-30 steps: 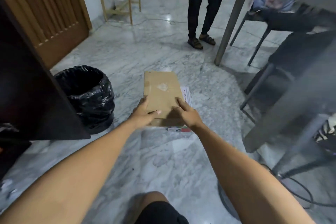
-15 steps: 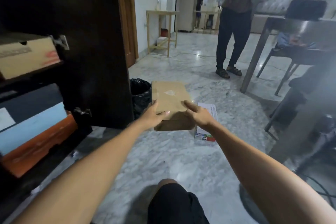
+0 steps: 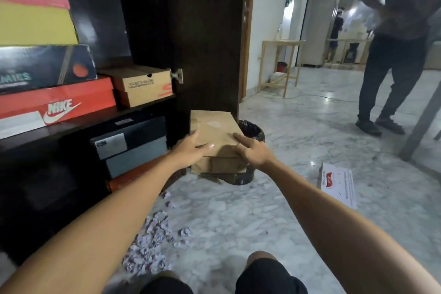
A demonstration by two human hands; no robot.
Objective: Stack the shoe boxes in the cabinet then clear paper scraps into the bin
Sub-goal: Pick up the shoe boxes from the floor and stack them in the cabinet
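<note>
Shoe boxes fill the dark cabinet (image 3: pixel 148 19): a red Nike box (image 3: pixel 57 102) and a tan Skechers box (image 3: pixel 143 86) on its shelf. Plain brown shoe box (image 3: pixel 214 126) held off the marble floor, in front of the black-lined bin (image 3: pixel 253 130), left hand (image 3: pixel 191 148) and right hand (image 3: pixel 253 150) clasping its near corners. White Skechers lid (image 3: pixel 338 184) lies flat at right; crumpled paper scraps (image 3: pixel 152 241) heaped below the cabinet.

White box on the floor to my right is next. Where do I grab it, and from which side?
The white shoe box lies flat on the marble floor, one long edge toward you. Probably best to reach down from above and clamp the two long sides, one hand each, as the left hand and right hand hold the brown box.
</note>
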